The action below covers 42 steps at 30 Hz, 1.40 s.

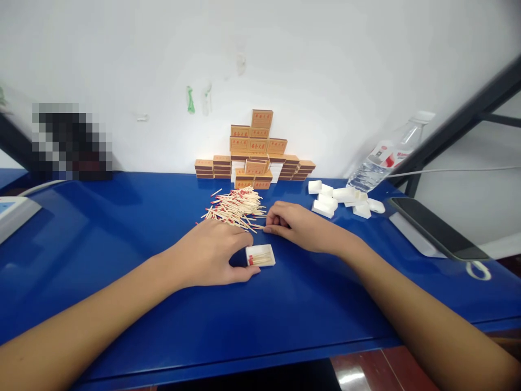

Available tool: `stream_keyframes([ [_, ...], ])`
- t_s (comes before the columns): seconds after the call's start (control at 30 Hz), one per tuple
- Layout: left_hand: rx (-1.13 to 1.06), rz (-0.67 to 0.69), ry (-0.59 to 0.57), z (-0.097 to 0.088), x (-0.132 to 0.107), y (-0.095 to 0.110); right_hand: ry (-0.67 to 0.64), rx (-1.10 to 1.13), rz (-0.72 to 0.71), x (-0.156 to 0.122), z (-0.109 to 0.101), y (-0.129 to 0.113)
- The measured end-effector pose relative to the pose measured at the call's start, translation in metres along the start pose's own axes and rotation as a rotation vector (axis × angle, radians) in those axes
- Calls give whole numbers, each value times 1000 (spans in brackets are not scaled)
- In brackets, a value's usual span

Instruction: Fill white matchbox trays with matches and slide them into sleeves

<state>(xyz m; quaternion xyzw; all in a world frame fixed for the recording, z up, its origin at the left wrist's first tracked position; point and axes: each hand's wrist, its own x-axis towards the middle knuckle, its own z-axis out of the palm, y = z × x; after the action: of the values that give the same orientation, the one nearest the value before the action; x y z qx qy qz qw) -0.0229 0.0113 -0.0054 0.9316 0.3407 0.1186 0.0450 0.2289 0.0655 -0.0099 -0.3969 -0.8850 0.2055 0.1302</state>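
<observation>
**Tray [267,264] holds a few matches; a loose heap [237,206] lies beyond**

On a blue tabletop [293,320], a small white tray sits nearest the edge with a short row of matchsticks [261,257] inside, red heads to the left; it looks only partly filled. The left hand [214,252] steadies it, thumb at the near side and fingers at the far, closed on the tray. Just beyond, the right hand [299,225] has thumb and fingertips pinched together on what appears to be one match [258,227] at the heap's right edge. Most visible matches are in that heap, suggesting much remains loose. Farther right, more white trays [324,205] lie in a cluster, with no matches discernible in them. At the wall [142,60], printed matchboxes [258,145] stand stacked, apparently closed; their contents cannot be seen.
</observation>
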Motion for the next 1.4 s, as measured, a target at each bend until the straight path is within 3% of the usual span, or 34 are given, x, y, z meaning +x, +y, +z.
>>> stream_keyframes([
  [0.2,6,0,13,-2,1,-2,-39,-42,30,-3,-3,-4],
  [0.4,8,-75,-11,-4,4,-6,29,-44,2,-6,-14,-1],
  [0.7,-2,-74,23,-4,3,-6,-78,40,-130,-12,-5,-37],
  [0.8,9,-74,17,-3,3,-6,-10,35,-161,-10,-5,-34],
  [0.97,13,-70,20,-5,3,-5,131,-84,-96,-8,-12,-19],
  [1.2,9,-66,16,-4,3,-5,-83,107,-127,-11,-15,-27],
  [1.4,15,-61,37,-2,1,-7,-117,92,-105,-11,-4,-33],
])
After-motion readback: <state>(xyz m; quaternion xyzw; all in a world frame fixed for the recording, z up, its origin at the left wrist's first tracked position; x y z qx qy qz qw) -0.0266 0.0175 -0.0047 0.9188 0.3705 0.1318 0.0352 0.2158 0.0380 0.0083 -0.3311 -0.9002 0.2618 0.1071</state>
